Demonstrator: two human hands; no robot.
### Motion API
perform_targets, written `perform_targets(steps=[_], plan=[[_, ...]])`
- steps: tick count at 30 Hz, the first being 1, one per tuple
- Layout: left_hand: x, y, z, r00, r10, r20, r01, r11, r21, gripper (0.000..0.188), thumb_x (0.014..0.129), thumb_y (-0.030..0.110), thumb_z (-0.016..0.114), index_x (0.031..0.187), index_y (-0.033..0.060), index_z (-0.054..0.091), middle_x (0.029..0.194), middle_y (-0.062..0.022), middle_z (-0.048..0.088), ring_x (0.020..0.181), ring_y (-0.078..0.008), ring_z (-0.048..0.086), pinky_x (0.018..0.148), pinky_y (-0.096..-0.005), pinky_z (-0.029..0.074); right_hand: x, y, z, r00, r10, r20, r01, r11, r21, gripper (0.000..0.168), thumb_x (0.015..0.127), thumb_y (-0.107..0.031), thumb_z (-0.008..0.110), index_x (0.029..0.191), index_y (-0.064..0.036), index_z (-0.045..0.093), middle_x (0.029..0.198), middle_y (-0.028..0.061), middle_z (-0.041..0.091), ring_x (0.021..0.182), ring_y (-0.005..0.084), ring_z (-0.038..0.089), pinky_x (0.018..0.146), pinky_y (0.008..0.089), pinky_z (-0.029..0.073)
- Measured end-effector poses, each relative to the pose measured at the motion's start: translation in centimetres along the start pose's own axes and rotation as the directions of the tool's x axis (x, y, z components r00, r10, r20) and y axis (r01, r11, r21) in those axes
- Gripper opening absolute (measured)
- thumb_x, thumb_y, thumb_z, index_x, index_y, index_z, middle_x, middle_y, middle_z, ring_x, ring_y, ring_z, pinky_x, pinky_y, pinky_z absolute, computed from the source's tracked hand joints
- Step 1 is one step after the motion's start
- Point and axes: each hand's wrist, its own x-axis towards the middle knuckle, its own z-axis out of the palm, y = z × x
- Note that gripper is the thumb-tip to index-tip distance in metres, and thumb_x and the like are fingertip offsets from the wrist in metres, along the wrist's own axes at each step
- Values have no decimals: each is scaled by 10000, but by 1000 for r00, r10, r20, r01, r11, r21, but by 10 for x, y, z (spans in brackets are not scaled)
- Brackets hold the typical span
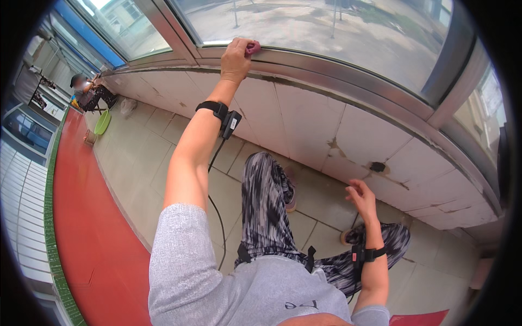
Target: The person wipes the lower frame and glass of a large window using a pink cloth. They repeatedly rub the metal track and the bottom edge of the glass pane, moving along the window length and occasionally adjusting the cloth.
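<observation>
My left arm reaches far forward, and my left hand [235,60] grips a bunched maroon cloth [254,47]. The cloth touches the lower rail of a metal window frame [326,74], at the bottom edge of a large glass pane [301,24]. Lower down on the other side, my right hand [362,200] hangs in the air with nothing in it, its fingers loosely bent and apart. It is in front of the white tiled wall [301,116] below the window, above my right leg.
Cracked tiles surround a dark hole [377,166] in the wall. A black cable [223,236] hangs from my left wrist strap. Farther left, a person [91,91] sits near a green basin [102,122], a basket [89,137] and a plastic bag [128,106]. A red strip [89,203] borders the floor tiles.
</observation>
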Motion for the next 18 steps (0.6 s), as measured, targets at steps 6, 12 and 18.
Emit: perform_targets(steps=[6, 12, 18], plan=[[-2, -92, -12, 750, -609, -258, 601, 790, -121, 297, 796, 239, 720, 1021, 66, 634, 999, -119, 667, 910, -282, 646, 804, -373, 492, -4, 5, -5, 999, 38, -7, -38, 999, 8, 315, 895, -150, 624, 1169, 0, 577, 918, 68, 662, 723, 117, 631, 651, 236, 481], [13, -139, -16, 746, -617, -250, 647, 760, 52, 341, 767, 268, 732, 1040, 87, 640, 1007, -116, 685, 934, -293, 656, 813, -385, 496, -9, -7, -2, 998, 56, 4, -56, 998, -29, 352, 906, -128, 605, 1225, 3, 531, 930, 72, 658, 713, 116, 619, 629, 235, 471], [8, -162, -15, 789, -593, -158, 610, 788, 87, 282, 768, 266, 726, 994, 105, 673, 900, -85, 706, 854, -258, 670, 752, -363, 502, -11, -15, -1, 999, 47, 11, -47, 999, 2, 366, 909, -125, 600, 1239, 9, 514, 927, 76, 655, 715, 120, 620, 650, 240, 491]])
